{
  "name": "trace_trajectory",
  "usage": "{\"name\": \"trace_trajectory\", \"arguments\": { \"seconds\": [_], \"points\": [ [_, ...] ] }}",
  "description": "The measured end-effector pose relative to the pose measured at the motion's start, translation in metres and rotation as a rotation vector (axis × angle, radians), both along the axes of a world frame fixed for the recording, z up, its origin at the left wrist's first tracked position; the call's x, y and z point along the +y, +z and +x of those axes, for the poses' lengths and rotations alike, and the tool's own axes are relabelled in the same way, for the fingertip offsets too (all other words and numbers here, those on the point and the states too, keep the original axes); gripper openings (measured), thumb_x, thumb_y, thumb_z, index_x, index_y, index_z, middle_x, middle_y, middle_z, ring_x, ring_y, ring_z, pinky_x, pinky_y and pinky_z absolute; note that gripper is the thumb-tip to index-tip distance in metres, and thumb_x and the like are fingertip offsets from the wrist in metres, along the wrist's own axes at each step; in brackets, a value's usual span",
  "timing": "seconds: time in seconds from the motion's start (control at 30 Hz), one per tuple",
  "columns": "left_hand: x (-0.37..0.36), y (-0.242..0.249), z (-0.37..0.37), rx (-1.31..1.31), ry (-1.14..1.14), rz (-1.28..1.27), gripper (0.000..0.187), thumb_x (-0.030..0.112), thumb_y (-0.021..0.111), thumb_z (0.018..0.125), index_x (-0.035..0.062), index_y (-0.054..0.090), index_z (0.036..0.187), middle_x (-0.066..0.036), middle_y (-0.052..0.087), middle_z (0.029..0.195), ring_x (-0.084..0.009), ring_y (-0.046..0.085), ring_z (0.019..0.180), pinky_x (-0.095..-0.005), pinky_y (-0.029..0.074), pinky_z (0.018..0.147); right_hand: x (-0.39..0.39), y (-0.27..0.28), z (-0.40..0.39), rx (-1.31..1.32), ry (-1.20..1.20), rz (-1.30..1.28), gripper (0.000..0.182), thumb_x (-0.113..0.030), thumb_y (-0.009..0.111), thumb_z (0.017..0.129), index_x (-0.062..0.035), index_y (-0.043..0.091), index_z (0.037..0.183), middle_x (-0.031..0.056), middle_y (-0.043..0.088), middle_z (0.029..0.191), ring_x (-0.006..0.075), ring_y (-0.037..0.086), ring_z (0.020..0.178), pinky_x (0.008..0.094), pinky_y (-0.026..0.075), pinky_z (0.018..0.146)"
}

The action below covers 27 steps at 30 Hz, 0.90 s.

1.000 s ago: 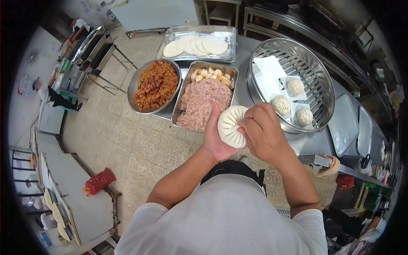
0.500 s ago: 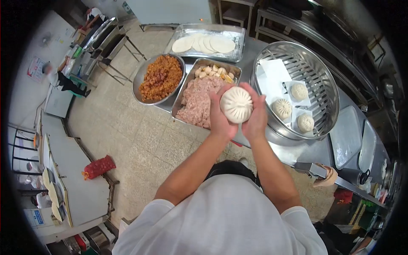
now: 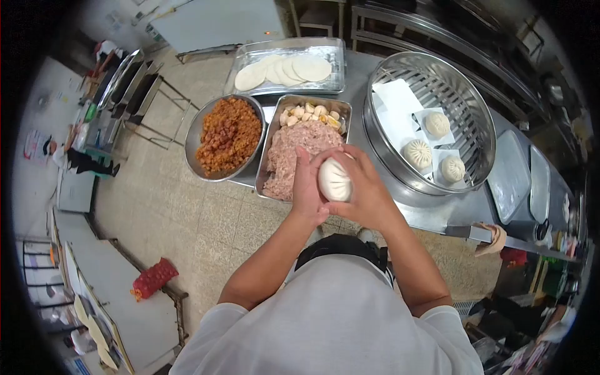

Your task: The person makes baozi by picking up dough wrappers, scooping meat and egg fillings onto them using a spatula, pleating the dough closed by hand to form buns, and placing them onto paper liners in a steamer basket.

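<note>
A white pleated steamed bun (image 3: pixel 335 181) is held between my two hands, in front of the meat tray. My left hand (image 3: pixel 306 190) cups its left side and underside. From the right, my right hand (image 3: pixel 370 192) wraps over it, fingers across the top and thumb along the near side. Part of the bun is hidden by the right fingers. Just beyond the hands lies pink minced meat (image 3: pixel 299 147) in a metal tray (image 3: pixel 350 115), with peeled egg-like pieces (image 3: pixel 312 114) at its far end. Three smaller pleated buns (image 3: pixel 417 154) sit on paper squares in a round steamer (image 3: pixel 432 186) to the right.
A bowl (image 3: pixel 191 156) of reddish-brown filling (image 3: pixel 229 134) stands left of the meat. Flat dough rounds (image 3: pixel 306 69) lie on a tray (image 3: pixel 237 62) behind. Flat trays (image 3: pixel 509 175) rest at right. A red net sack (image 3: pixel 154 279) is on the left. Another person (image 3: pixel 75 156) is far left.
My right hand has turned over the top of the bun, where both hands cupped it from below before. The bun has tilted and come slightly lower and left. The camera view has shifted.
</note>
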<state>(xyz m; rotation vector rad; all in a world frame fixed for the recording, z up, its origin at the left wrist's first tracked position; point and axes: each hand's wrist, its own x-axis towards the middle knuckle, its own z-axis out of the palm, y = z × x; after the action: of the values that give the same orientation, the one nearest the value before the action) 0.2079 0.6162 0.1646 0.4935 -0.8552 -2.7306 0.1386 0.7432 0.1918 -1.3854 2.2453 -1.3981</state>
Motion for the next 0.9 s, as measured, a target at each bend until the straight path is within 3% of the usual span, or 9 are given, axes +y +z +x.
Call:
{"name": "trace_trajectory", "arguments": {
  "seconds": [0.17, 0.23, 0.27, 0.37, 0.43, 0.5, 0.57, 0.63, 0.9],
  "points": [
    [-0.008, 0.010, -0.015, 0.049, -0.212, -0.038, 0.093, 0.074, 0.033, 0.094, -0.0003, 0.033, 0.150, -0.014, 0.048, 0.141, -0.0237, 0.049, 0.130, -0.0384, 0.050, 0.100, 0.030, -0.026, -0.032, -0.357, -0.109, -0.137, 0.087, -0.030, 0.090, 0.065, -0.0060, 0.049, 0.139, 0.0177, 0.057, 0.126, 0.0334, 0.058, 0.119, 0.0428, 0.047, 0.101],
    [-0.007, 0.020, -0.027, 0.027, -0.329, -0.334, 0.086, 0.065, 0.051, 0.094, 0.0029, 0.034, 0.150, -0.013, 0.047, 0.142, -0.0226, 0.049, 0.128, -0.0358, 0.050, 0.099, 0.044, -0.021, -0.041, -1.122, -0.121, -0.637, 0.088, -0.036, 0.085, 0.073, -0.0070, 0.043, 0.145, 0.0146, 0.058, 0.126, 0.0281, 0.062, 0.113, 0.0423, 0.055, 0.092],
    [-0.005, 0.017, -0.039, 0.025, -0.346, -0.361, 0.084, 0.049, 0.073, 0.086, 0.0046, 0.039, 0.148, -0.012, 0.050, 0.139, -0.0219, 0.053, 0.121, -0.0336, 0.051, 0.096, 0.052, -0.020, -0.049, -1.175, -0.039, -0.694, 0.089, -0.044, 0.078, 0.079, -0.0067, 0.037, 0.148, 0.0139, 0.057, 0.128, 0.0276, 0.062, 0.112, 0.0425, 0.060, 0.084],
    [-0.001, 0.016, -0.083, 0.002, -0.617, -0.781, 0.083, 0.035, 0.084, 0.079, 0.0026, 0.044, 0.145, -0.010, 0.054, 0.134, -0.0196, 0.056, 0.115, -0.0321, 0.051, 0.093, 0.070, -0.031, -0.073, -1.301, 0.111, -0.708, 0.096, -0.054, 0.075, 0.079, -0.0083, 0.029, 0.150, 0.0203, 0.052, 0.136, 0.0355, 0.061, 0.115, 0.0460, 0.063, 0.073],
    [-0.008, 0.007, -0.122, 0.041, -0.681, -0.782, 0.075, 0.028, 0.088, 0.075, 0.0041, 0.053, 0.138, -0.008, 0.061, 0.126, -0.0169, 0.059, 0.107, -0.0311, 0.051, 0.090, 0.083, -0.038, -0.089, -1.297, 0.085, -0.734, 0.096, -0.055, 0.074, 0.080, -0.0074, 0.030, 0.150, 0.0215, 0.051, 0.136, 0.0353, 0.061, 0.115, 0.0456, 0.064, 0.073],
    [-0.011, 0.010, -0.164, 0.017, -0.849, -1.100, 0.068, 0.028, 0.088, 0.074, 0.0073, 0.060, 0.132, -0.007, 0.065, 0.118, -0.0155, 0.062, 0.102, -0.0308, 0.052, 0.088, 0.104, -0.049, -0.107, -1.253, -0.055, -0.684, 0.095, -0.056, 0.073, 0.081, -0.0069, 0.030, 0.150, 0.0215, 0.052, 0.135, 0.0351, 0.062, 0.114, 0.0452, 0.064, 0.071],
    [-0.013, -0.016, -0.217, -0.013, -0.795, -1.177, 0.062, 0.033, 0.088, 0.071, 0.0080, 0.066, 0.123, -0.010, 0.067, 0.113, -0.0199, 0.065, 0.095, -0.0338, 0.053, 0.086, 0.127, -0.058, -0.126, -1.317, -0.051, -0.713, 0.092, -0.056, 0.070, 0.084, -0.0070, 0.030, 0.150, 0.0212, 0.052, 0.134, 0.0353, 0.061, 0.116, 0.0457, 0.064, 0.071],
    [-0.013, -0.034, -0.268, -0.065, -0.783, -1.730, 0.066, 0.039, 0.087, 0.070, 0.0042, 0.064, 0.120, -0.016, 0.067, 0.112, -0.0314, 0.065, 0.103, -0.0399, 0.052, 0.089, 0.145, -0.063, -0.142, -1.384, -0.147, -0.824, 0.090, -0.054, 0.073, 0.082, -0.0058, 0.034, 0.148, 0.0165, 0.054, 0.131, 0.0336, 0.062, 0.112, 0.0453, 0.063, 0.071],
    [-0.012, -0.129, -0.350, -0.341, -0.848, -2.243, 0.055, 0.038, 0.090, 0.064, 0.0070, 0.066, 0.103, -0.018, 0.065, 0.112, -0.0330, 0.065, 0.102, -0.0443, 0.052, 0.086, 0.198, -0.067, -0.169, -1.344, -0.227, -0.795, 0.090, -0.054, 0.073, 0.082, -0.0052, 0.034, 0.147, 0.0169, 0.054, 0.129, 0.0340, 0.064, 0.108, 0.0459, 0.063, 0.071]
  ]
}}
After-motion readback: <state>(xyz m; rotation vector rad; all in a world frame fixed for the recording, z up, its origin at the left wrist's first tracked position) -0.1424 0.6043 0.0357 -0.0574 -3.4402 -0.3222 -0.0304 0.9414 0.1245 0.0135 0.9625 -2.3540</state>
